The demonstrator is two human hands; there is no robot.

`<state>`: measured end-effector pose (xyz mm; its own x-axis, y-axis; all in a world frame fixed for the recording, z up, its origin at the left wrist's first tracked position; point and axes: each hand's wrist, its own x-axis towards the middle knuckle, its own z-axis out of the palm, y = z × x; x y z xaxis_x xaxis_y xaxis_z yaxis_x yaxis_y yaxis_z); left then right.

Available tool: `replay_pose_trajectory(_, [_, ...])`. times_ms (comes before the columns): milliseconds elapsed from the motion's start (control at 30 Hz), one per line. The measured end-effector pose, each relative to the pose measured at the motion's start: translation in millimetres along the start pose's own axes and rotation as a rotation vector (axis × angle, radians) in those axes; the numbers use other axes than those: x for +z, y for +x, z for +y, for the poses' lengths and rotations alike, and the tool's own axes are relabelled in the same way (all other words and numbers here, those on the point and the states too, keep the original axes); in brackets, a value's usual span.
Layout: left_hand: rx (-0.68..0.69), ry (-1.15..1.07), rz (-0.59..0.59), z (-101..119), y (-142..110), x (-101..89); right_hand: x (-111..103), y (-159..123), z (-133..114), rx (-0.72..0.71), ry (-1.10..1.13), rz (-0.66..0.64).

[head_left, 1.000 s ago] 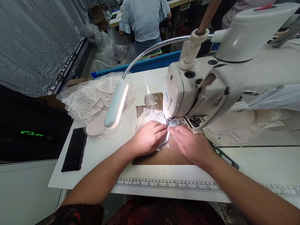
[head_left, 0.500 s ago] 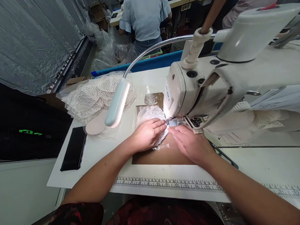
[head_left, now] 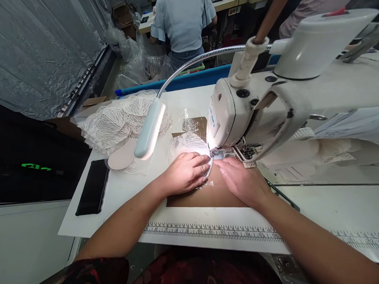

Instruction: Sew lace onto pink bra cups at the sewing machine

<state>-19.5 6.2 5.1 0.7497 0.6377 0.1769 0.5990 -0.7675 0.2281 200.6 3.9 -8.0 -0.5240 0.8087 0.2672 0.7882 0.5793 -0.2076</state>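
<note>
A white lace piece [head_left: 189, 143], rounded at its edge, lies under the needle end of a white sewing machine [head_left: 223, 114]. My left hand [head_left: 188, 172] rests flat on it, fingers stretched toward the presser foot [head_left: 212, 152] and covering much of the lace. On the other side of the foot is my right hand [head_left: 241, 179], its fingers extended and their tips beside the lace's right edge. Whether those tips touch the lace is hard to see. Beneath both hands is a brown sheet [head_left: 202, 200] on the white table [head_left: 128, 202].
Left of the machine sits a pile of lace pieces [head_left: 115, 120] with a beige oval pad [head_left: 121, 156]. A lamp [head_left: 150, 130] hangs over the table from a bent metal neck. A black phone [head_left: 93, 188] and a printed ruler [head_left: 205, 231] are nearer. Beyond, a person [head_left: 183, 23] sits.
The lace has turned slightly under the foot, and its edge now runs more steeply by my left fingertips. My left hand has shifted a little; my right hand stays almost in place.
</note>
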Motion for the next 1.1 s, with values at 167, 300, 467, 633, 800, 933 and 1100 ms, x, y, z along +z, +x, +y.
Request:
replay_pose_trajectory(167, [0.019,-0.015,0.009,-1,-1,0.6,-3,0,-1,-0.061,0.006,-0.042])
replay_pose_trajectory(300, [0.018,-0.040,0.040,-4,-2,0.4,-3,-1,1,-0.108,0.013,-0.022])
replay_pose_trajectory(467, [0.017,-0.058,0.054,-6,-3,0.3,-2,-3,5,-0.053,-0.016,0.005])
replay_pose_trajectory(633, [0.018,-0.064,0.047,-7,-4,-0.8,-3,-2,2,-0.139,0.012,-0.045])
replay_pose_trajectory(800, [-0.012,-0.053,0.051,-4,-2,-0.5,-3,-3,3,-0.169,0.070,-0.039])
replay_pose_trajectory(933, [-0.123,-0.038,0.065,1,1,3.2,-2,-3,5,-0.135,0.070,-0.044])
replay_pose_trajectory(1100, [-0.169,-0.150,0.097,3,1,0.5,0,-4,5,-0.104,0.071,-0.028])
